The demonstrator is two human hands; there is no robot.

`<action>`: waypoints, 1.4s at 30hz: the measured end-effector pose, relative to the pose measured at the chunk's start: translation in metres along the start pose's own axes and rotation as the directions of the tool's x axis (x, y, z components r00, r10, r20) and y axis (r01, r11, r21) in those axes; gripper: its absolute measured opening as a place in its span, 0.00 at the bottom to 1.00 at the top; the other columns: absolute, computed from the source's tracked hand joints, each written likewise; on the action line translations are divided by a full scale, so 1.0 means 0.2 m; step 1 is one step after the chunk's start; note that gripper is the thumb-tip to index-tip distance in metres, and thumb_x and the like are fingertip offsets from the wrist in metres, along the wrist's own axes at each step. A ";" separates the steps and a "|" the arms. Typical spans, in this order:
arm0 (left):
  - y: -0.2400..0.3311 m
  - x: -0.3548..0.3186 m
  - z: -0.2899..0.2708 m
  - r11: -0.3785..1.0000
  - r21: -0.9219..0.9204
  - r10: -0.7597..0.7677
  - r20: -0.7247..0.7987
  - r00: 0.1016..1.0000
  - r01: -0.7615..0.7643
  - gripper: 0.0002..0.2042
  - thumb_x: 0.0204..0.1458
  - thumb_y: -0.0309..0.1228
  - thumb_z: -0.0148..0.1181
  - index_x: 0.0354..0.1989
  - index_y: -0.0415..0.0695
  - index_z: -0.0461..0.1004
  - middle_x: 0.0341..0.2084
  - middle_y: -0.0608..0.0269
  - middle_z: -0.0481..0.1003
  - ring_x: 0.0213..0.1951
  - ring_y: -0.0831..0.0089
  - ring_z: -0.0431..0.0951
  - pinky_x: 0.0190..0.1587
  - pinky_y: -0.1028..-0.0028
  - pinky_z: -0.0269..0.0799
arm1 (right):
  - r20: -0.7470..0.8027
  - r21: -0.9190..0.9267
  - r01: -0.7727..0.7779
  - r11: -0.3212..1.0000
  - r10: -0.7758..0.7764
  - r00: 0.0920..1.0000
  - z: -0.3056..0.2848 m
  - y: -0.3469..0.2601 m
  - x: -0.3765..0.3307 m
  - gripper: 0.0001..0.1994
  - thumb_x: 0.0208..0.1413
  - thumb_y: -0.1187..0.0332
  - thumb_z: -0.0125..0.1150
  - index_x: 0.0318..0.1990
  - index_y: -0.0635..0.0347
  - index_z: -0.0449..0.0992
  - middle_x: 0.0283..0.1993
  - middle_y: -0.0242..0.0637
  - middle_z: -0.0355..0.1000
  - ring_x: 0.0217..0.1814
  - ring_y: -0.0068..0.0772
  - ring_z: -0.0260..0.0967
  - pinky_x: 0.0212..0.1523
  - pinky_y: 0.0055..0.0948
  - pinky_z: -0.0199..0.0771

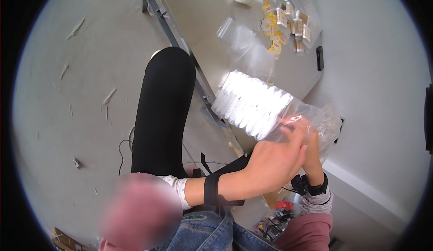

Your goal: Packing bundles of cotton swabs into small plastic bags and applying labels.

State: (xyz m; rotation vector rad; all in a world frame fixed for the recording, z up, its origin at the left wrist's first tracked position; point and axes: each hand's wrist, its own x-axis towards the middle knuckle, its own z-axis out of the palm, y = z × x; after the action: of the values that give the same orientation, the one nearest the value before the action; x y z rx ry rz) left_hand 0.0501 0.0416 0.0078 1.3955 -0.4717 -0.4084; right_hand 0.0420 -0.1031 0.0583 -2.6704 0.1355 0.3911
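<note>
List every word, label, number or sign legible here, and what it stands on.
No text is legible.
Yellow cards on the table: red label patches, lettering too small to read.
Brown-and-white packs beside them: any print is too small to read.
Clear bag: no print visible.
</note>
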 end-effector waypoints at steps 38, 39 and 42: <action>-0.03 0.11 -0.09 0.991 -0.100 -0.081 0.053 0.995 0.086 0.07 0.51 0.29 0.60 0.28 0.45 0.67 0.11 0.66 0.69 0.13 0.65 0.72 0.17 0.67 0.65 | -0.418 -0.017 -0.039 0.999 0.028 0.908 -0.25 0.64 1.03 0.16 0.54 0.67 0.61 0.50 0.60 0.75 0.41 0.41 0.78 0.34 0.41 0.77 0.34 0.39 0.77; -0.04 0.10 -0.09 0.988 -0.123 -0.091 0.045 0.995 0.096 0.07 0.52 0.27 0.60 0.28 0.43 0.67 0.12 0.65 0.69 0.14 0.69 0.72 0.18 0.71 0.64 | -0.345 0.232 0.037 0.972 0.047 0.937 -0.36 0.52 0.87 0.16 0.54 0.70 0.62 0.51 0.60 0.75 0.42 0.37 0.77 0.34 0.34 0.77 0.34 0.33 0.77; -0.04 0.07 -0.08 0.975 -0.193 -0.098 0.072 0.993 0.110 0.06 0.57 0.24 0.57 0.31 0.39 0.66 0.13 0.67 0.69 0.15 0.83 0.69 0.19 0.80 0.61 | -0.258 0.134 0.227 0.965 -0.187 0.948 -0.61 0.15 0.34 0.17 0.50 0.78 0.65 0.50 0.62 0.77 0.43 0.32 0.76 0.40 0.23 0.74 0.37 0.23 0.73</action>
State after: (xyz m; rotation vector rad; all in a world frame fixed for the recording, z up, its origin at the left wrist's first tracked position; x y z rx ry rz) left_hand 0.0698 0.0466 -0.0018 1.2210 -0.3988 -0.5703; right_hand 0.1334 -0.1852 0.1321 -2.5285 -0.0402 -0.0163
